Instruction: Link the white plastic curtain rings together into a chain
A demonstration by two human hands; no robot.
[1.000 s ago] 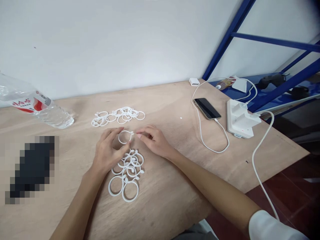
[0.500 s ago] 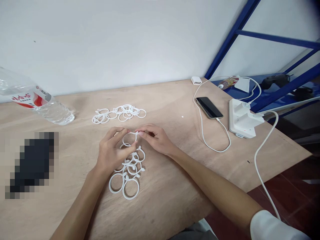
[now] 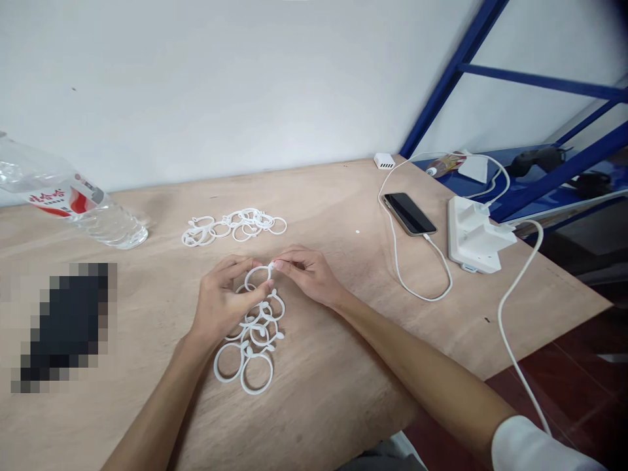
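Head view shows the left hand [image 3: 228, 296] holding a white ring [image 3: 248, 271] across its near and far sides; the right hand [image 3: 305, 271] pinches its clasp [image 3: 271, 266] at right. More rings [image 3: 261, 331] lie nearer.

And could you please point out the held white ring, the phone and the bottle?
Held white ring [image 3: 246, 277], head view: left side of its band.
Phone [image 3: 410, 213], head view: its screen.
Bottle [image 3: 76, 199], head view: its label.

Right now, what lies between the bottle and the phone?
In the head view, the far cluster of white rings lies there, then a small white speck and part of a white cable.
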